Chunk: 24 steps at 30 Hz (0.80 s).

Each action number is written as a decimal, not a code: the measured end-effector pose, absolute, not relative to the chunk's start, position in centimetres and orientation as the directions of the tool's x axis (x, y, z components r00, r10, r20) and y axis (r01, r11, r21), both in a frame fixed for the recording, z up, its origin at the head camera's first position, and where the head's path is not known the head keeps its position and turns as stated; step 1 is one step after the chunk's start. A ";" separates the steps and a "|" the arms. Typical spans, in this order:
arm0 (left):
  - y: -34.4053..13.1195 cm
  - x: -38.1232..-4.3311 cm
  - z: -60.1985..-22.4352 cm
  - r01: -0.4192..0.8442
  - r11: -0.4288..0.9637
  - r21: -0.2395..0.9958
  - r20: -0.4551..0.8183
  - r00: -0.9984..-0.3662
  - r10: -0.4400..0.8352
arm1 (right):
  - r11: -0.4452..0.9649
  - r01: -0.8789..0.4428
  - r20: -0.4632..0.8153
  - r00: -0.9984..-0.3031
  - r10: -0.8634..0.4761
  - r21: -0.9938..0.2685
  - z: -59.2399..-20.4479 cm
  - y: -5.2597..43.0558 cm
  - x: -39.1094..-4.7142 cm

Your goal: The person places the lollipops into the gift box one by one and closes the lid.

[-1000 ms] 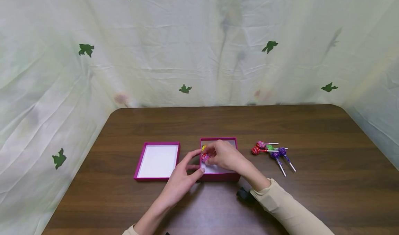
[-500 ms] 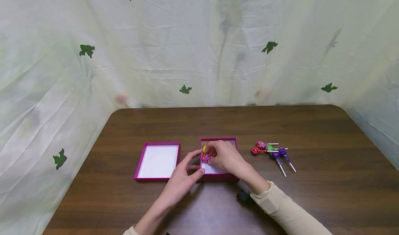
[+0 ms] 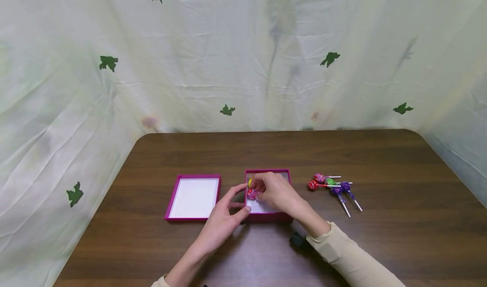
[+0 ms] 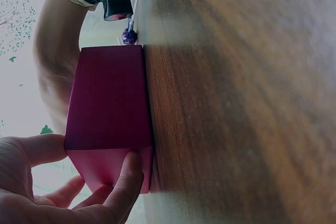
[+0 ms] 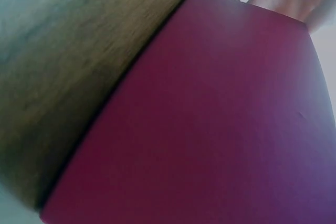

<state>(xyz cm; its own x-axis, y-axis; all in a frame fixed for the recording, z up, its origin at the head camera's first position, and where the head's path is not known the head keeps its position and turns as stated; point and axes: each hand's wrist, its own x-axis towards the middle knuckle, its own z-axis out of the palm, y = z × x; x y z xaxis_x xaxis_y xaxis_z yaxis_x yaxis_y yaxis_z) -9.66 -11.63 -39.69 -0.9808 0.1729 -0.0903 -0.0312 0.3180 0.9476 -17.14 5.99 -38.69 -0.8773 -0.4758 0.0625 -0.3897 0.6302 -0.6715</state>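
An uncovered magenta box (image 3: 268,218) with a white inside sits in the middle of the table. My left hand (image 3: 223,220) rests on its left side, thumb at the near corner; in the left wrist view the fingers (image 4: 126,182) lie along the end wall. My right hand (image 3: 277,190) reaches down into the box and pinches a pink-wrapped lollipop (image 3: 252,194) near the left wall; the hand hides its stick. Beside it, further back, shows a yellow-wrapped candy (image 3: 249,183). The right wrist view is filled by the box's outer wall, which hides the right fingers.
Left of the box lies its magenta-rimmed lid (image 3: 193,197), white inside up. To the right is a loose pile of several lollipops, among them a red one (image 3: 312,185) and a purple one (image 3: 345,186). A patterned white cloth (image 3: 243,58) hangs behind the wooden table (image 3: 403,219).
Both hands stay at the box almost unmoved. The right fingers have shifted very slightly around the pink lollipop, and the whole head view has drifted a little.
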 end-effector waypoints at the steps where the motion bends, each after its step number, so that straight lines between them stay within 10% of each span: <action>1: -11.6 -9.7 -39.7 -0.031 0.319 0.947 -0.090 -0.981 0.173 | 0.630 -0.386 0.058 -0.878 -0.476 -0.673 -38.7 6.0 -17.2; 24: -11.6 -9.6 -39.5 -0.039 0.319 0.947 -0.100 -0.979 0.177 | 0.637 -0.368 0.077 -0.897 -0.435 -0.677 -37.1 7.1 -15.7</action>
<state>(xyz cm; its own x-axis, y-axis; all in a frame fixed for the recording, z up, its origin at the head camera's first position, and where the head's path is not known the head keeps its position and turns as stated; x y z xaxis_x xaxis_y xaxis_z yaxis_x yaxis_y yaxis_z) -9.59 -11.64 -39.54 -0.9791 0.1769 -0.1000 -0.0390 0.3194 0.9468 -15.70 7.07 -37.11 -0.8970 -0.4352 0.0772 -0.3675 0.6374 -0.6772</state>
